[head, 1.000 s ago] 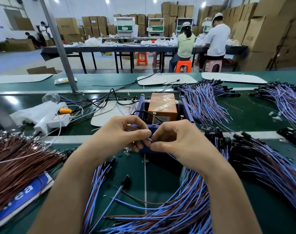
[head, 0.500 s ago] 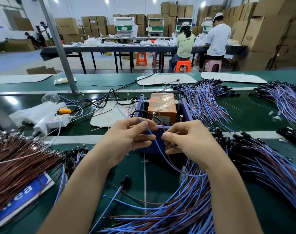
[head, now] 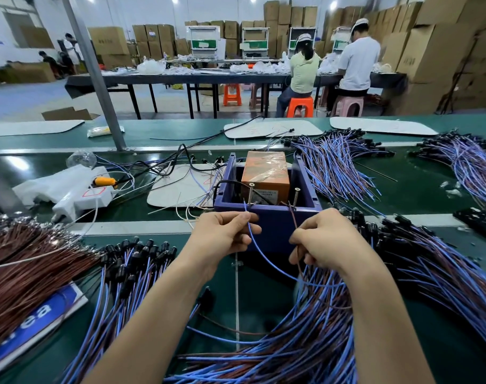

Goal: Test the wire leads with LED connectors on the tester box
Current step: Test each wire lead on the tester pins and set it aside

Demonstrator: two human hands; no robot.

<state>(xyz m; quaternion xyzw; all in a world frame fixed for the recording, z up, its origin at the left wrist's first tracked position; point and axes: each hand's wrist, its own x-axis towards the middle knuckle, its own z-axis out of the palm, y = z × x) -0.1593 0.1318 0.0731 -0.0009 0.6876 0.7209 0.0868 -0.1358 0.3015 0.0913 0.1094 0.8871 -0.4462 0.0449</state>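
1. The wire lead under test is a two-strand pair. I have its blue strand (head: 266, 261) in my left hand (head: 225, 235) and its brown strand (head: 293, 218) in my right hand (head: 326, 239). Both bare tips are raised at the near rim of the tester box (head: 275, 228), just beyond my knuckles on the green belt (head: 419, 195).
2. Each hand is closed in a pinch, thumb against forefinger on its one strand, with the other fingers curled under.
3. To do this well, I judge each tip should press firmly on its own post at the same moment: blue on the left screw (head: 250, 193), brown on the right screw (head: 295, 195). The tips sit just beside the posts; I cannot tell whether they touch.
4. I would watch the lead's LED end for a glow, but it is lost among the wires below my right wrist.
5. The strands look thin and limp, drooping from the pinches into the heap of blue and brown leads (head: 319, 342).
6. The box is purple and open-topped, with an orange taped block (head: 265, 173) behind the screws.
7. Further out, black LED connectors (head: 136, 253) lie left of my forearm, and a brown wire bundle (head: 28, 259) lies beyond them
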